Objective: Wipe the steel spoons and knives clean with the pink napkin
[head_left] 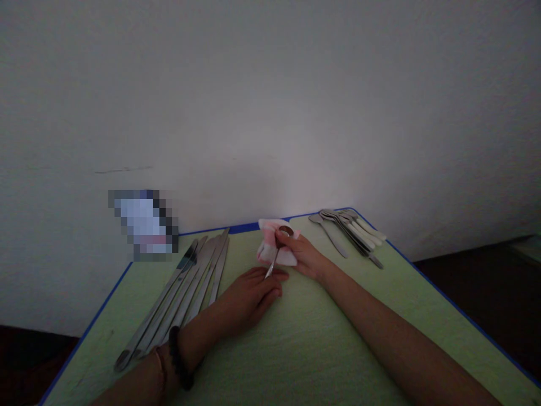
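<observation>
Bench (304,349): green top, blue rim (245,228); far edge set against a pale wall (270,113).
Left edge: runs obliquely beside the long knives (205,254), which lie fanned side by side, blades toward the far edge.
Far left corner: occupied by a pixelated object (143,220); identity cannot be told.
Far right corner: stacked spoons (333,217) and white-handled cutlery (368,231), bunched close to the right edge; one loose spoon (327,230) lies on the inner side of the bunch.
Open room: green surface between the two forearms; a further strip between the right forearm and the right edge. On the left, the forearm passes over the knife handles, leaving little room on that side.
Held spoon (275,260): near the middle of the far edge, between both hands; bowl toward the far edge, handle slanting back toward the left grip (249,296).
Left grip state: narrow, fingers closed at the handle end.
Right grip (307,256) state: closed on a pink-and-white cloth (287,258), thumb over the spoon just below its bowl.
Cloth position: behind and around the bowl end.
Left wrist: dark beaded bracelet (180,361).
</observation>
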{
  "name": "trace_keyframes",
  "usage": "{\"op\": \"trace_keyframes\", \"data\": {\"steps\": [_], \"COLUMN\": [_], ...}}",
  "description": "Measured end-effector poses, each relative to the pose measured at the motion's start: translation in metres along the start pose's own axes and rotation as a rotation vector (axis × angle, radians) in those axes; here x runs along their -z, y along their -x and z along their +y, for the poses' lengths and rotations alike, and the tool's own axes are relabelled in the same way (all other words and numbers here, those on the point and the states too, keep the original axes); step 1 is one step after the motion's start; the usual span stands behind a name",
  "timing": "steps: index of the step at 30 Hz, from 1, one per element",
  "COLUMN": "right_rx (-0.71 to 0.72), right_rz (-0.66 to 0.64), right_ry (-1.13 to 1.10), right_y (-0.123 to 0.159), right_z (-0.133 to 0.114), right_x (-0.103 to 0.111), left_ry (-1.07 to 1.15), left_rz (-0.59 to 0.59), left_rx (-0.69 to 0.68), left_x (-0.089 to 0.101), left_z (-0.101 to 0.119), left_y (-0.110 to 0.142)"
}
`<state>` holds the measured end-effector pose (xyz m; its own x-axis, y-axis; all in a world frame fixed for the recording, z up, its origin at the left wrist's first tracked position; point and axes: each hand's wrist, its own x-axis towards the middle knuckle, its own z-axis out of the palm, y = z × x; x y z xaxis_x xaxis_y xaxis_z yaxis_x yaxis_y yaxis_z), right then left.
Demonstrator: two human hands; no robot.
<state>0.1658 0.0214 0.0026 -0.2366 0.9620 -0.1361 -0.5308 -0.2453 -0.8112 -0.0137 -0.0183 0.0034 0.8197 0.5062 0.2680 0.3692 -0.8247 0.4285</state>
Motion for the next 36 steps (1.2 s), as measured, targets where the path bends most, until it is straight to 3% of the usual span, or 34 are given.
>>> {"op": "trace_keyframes", "data": {"steps": [4,17,24,30,36], "right_rx": [0.011,0.158,0.192,0.116,0.092], "right_rz": [-0.011,0.216,0.215,0.111,0.128], "right_ry": [-0.034,-0.053,-0.037,-0.014,-0.092], "right_y": [-0.001,-0.004,-0.002,-0.002,-0.004], "right_z": [0.000,0.004,0.002,0.002,0.002], "right_x": [-0.001,-0.005,-0.010,-0.007,-0.005], "left_ry": [0.016,0.105,0.089,0.082,0.189], "left_rz": [-0.004,0.015,0.005,0.005,0.059], "left_rx": [0.018,0.048,0.027,0.029,0.082], "left_x": [0.000,0.002,0.002,0.002,0.001], "left_z": [0.000,0.001,0.000,0.001,-0.001], "left_y": [-0.001,-0.001,-0.001,0.000,0.001]}}
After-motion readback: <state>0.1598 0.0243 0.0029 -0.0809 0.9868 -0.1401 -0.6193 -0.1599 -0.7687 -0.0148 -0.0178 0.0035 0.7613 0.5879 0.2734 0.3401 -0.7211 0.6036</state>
